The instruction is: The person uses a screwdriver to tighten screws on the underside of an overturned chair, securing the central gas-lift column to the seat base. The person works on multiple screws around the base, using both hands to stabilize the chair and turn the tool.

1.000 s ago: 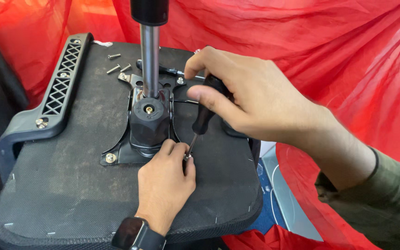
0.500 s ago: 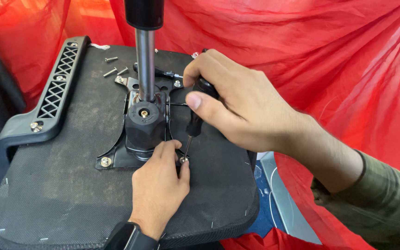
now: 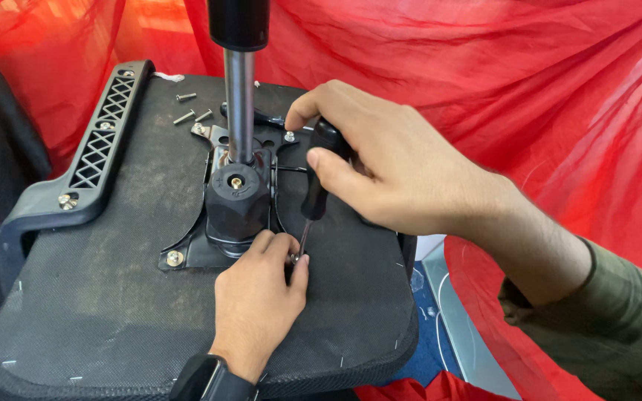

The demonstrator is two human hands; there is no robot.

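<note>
An upturned office chair seat [image 3: 98, 297] with a black fabric underside lies before me. A black metal mechanism plate [image 3: 235, 204] with a shiny gas cylinder [image 3: 239, 104] rising from it sits at its middle. My right hand [image 3: 388, 167] grips the black handle of a screwdriver [image 3: 319, 174], its tip down at a bolt [image 3: 295, 258] on the plate's near right corner. My left hand [image 3: 258, 301] rests on the seat and pinches that bolt by the screwdriver tip. A dark watch sits on my left wrist.
A black plastic armrest [image 3: 87, 160] is fixed along the seat's left side. Loose screws [image 3: 191, 111] lie on the far part of the seat. Bolts [image 3: 175, 258] show in the plate's other corners. Red cloth [image 3: 529, 96] surrounds the chair; a pale floor strip shows at lower right.
My view has shifted slightly, so the seat sits lower and more to the left. Both hands stay at the bolt with the screwdriver, and the right hand's grip has turned a little.
</note>
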